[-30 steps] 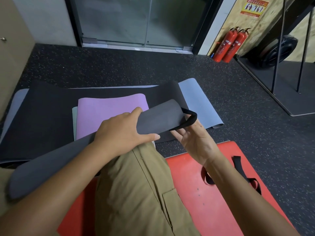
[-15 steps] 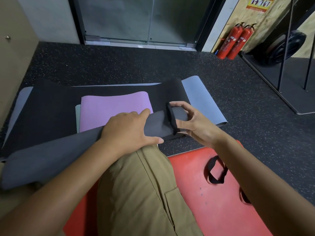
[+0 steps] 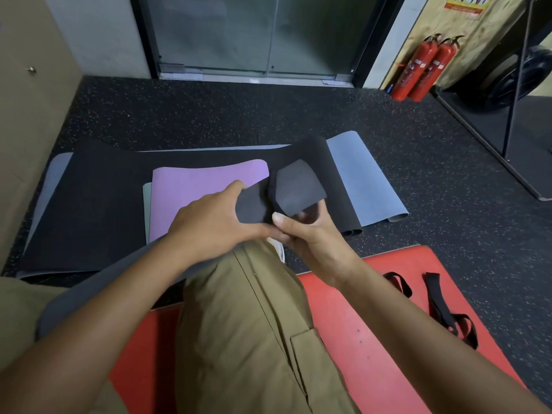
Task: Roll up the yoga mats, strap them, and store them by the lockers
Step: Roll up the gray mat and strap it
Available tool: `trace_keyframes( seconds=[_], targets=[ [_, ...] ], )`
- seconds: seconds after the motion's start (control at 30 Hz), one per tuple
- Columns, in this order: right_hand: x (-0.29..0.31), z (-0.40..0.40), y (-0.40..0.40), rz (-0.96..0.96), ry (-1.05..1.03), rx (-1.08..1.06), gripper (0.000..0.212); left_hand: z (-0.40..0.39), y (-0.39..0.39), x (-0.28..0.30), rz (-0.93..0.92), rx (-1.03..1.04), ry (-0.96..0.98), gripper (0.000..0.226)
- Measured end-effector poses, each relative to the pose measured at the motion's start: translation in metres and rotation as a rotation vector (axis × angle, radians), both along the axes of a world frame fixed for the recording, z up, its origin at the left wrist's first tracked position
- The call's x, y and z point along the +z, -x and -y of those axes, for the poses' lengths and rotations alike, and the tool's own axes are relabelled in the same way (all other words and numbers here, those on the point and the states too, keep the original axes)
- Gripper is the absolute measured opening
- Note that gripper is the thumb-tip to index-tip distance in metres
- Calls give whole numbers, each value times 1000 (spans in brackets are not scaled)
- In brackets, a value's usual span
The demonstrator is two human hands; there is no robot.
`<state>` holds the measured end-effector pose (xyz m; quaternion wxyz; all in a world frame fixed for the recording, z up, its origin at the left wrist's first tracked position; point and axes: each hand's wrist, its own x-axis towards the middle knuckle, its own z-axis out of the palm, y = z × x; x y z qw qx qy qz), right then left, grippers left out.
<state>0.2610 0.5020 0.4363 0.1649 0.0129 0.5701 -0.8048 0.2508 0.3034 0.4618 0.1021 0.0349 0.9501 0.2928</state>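
Fingers of the left hand (image 3: 209,222) curl over the rolled grey mat (image 3: 295,186), which lies across the knee from lower left. Thumb and fingers of the right hand (image 3: 310,234) pinch the roll's end from below, probably seating a black strap (image 3: 272,192) there, though it is hard to make out. Strapping is in hand; next, cinch it snug. Spare straps (image 3: 445,306) lie on the red mat (image 3: 373,348) at right.

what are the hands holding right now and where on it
Both hands grip the grey mat at its right end: the left hand just short of the tip, the right hand at the bent-up tip.
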Motion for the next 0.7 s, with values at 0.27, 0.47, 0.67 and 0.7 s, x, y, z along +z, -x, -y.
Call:
trace_keyframes(
  seconds=[0.27, 0.47, 0.67, 0.7],
  targets=[
    [47, -24, 32, -343, -634, -146, 44, -5, -3, -1, -16, -30, 85, 94],
    [79, -30, 60, -751, -1246, 384, 27, -7, -7, 2, -11, -60, 130, 97],
    [98, -5, 72, -716, -1341, 734, 29, -5, -10, 0, -55, -83, 96, 119],
    [101, -1, 74, -695, -1341, 781, 30, -5, -11, 0, -67, -91, 87, 120]
  ],
)
